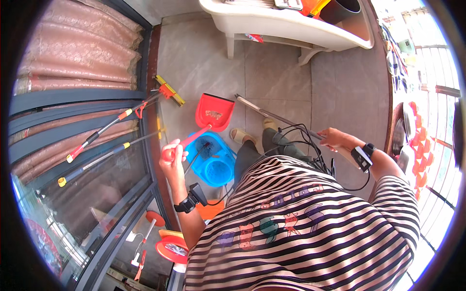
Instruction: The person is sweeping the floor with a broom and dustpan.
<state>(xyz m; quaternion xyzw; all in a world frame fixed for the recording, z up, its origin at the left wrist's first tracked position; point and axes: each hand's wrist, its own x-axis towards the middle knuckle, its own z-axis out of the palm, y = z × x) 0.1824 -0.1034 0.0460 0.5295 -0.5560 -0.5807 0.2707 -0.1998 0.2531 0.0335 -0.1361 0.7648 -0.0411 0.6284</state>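
Observation:
My left hand [173, 157] is closed around the end of the handle of a long-handled red dustpan [201, 109]. The scoop is out ahead over the grey floor, with a patch of light brown debris on it. My right hand [332, 139] grips a long grey pole [286, 120], its fingers wrapped around it. The pole slants ahead and left to a pale, narrow end with a dark tip near the scoop; I cannot tell what kind of head it has. Below the dustpan handle stands a blue mop bucket [218, 170] with a round basket.
A mop with a yellow and red head [170, 90] leans against the glass door [107, 165] on the left. A white bench-like table [291, 26] stands ahead. Black cables [310, 145] hang near my right hand. A red fan [173, 248] sits at lower left.

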